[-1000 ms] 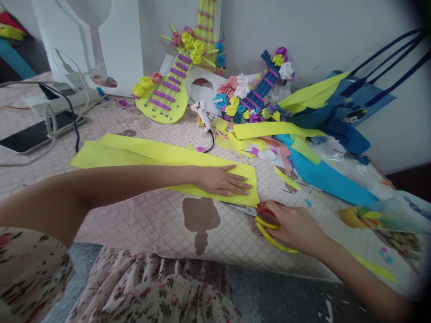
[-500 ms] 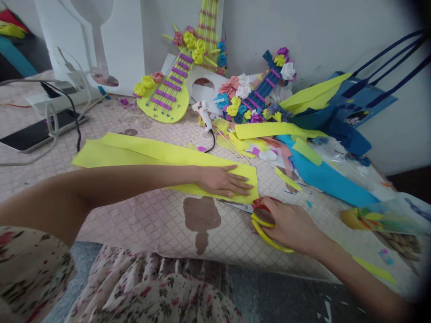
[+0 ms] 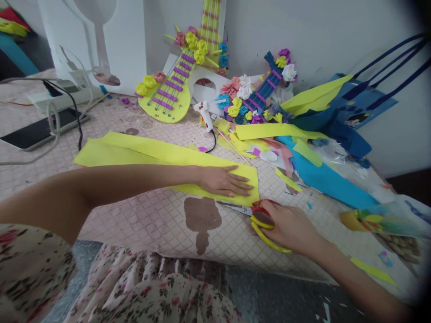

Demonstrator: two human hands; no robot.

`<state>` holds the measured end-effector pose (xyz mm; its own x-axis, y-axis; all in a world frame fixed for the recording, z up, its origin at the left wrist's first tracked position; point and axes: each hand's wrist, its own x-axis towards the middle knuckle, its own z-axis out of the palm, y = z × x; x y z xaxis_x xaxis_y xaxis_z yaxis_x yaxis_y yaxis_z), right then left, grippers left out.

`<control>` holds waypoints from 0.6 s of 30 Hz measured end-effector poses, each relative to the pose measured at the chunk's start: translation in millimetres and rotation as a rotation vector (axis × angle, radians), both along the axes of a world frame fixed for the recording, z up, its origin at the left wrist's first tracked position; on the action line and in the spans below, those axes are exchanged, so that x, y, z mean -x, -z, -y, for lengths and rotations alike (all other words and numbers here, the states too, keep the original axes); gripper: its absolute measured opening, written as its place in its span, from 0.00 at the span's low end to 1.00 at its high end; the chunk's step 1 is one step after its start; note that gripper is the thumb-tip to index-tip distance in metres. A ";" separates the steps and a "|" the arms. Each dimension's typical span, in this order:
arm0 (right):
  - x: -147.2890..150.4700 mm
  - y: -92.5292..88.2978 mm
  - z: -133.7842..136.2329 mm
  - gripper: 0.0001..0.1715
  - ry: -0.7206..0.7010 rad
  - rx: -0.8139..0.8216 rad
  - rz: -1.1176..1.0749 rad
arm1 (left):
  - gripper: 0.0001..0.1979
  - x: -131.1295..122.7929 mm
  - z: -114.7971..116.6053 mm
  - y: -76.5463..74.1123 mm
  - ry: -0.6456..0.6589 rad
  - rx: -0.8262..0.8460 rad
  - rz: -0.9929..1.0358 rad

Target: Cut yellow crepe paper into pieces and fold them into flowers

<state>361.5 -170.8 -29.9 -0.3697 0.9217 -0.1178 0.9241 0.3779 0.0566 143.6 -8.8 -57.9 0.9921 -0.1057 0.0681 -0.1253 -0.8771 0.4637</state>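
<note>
A long sheet of yellow paper (image 3: 134, 150) lies folded over on the table, stretching from the left towards the middle. My left hand (image 3: 224, 180) rests flat on its right end, fingers stretched out. Just past that end, my right hand (image 3: 289, 224) grips a pair of scissors (image 3: 267, 220) with red and yellow handles. The blades point left beside the paper's near edge and lie close to the tabletop; whether they touch the paper I cannot tell. Part of the sheet is hidden under my left forearm.
Behind the paper stand a white glue gun (image 3: 204, 115), a yellow paper lute (image 3: 168, 92) and a blue one (image 3: 264, 92) with paper flowers. Yellow scraps and blue paper (image 3: 323, 175) lie to the right. A phone (image 3: 40, 130) and cables are at left, a blue bag (image 3: 367, 105) at right.
Almost nothing differs. The view has shifted very slightly, and both hands keep their places on the paper and the scissors.
</note>
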 end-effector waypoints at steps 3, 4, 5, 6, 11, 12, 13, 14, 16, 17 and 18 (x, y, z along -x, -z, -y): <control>5.3 -4.4 0.0 0.15 0.018 -0.004 -0.021 | 0.24 0.0 -0.5 0.9 0.011 0.006 0.029; 6.8 -5.5 -0.3 0.15 0.027 -0.005 -0.018 | 0.24 -0.1 -0.7 1.2 0.004 0.014 0.030; 8.1 -6.3 -0.7 0.15 0.036 -0.003 -0.014 | 0.24 -0.2 -0.7 1.3 -0.006 0.024 0.034; 9.2 -6.9 -1.2 0.16 0.043 0.001 -0.012 | 0.24 -0.3 -0.7 1.4 -0.015 0.035 0.042; 15.5 -8.8 -3.6 0.15 0.044 0.026 -0.017 | 0.23 0.4 -0.6 1.4 -0.011 0.071 0.092; 17.1 -9.2 -4.0 0.15 0.044 0.032 -0.016 | 0.23 0.6 -0.6 1.7 -0.008 0.071 0.097; 18.7 -9.5 -4.4 0.16 0.045 0.038 -0.014 | 0.23 0.8 -0.7 2.2 -0.007 0.068 0.102; 20.0 -9.7 -4.9 0.17 0.044 0.043 -0.012 | 0.23 0.9 -0.8 2.7 -0.005 0.063 0.105; 21.6 -9.3 -5.9 0.17 0.038 0.044 -0.011 | 0.23 0.8 -1.3 4.0 -0.002 0.053 0.110; 21.6 -8.8 -6.5 0.17 0.031 0.040 -0.012 | 0.23 0.6 -1.5 4.5 0.001 0.049 0.108; 20.9 -8.0 -7.1 0.17 0.022 0.035 -0.013 | 0.23 0.4 -1.9 4.9 0.004 0.048 0.097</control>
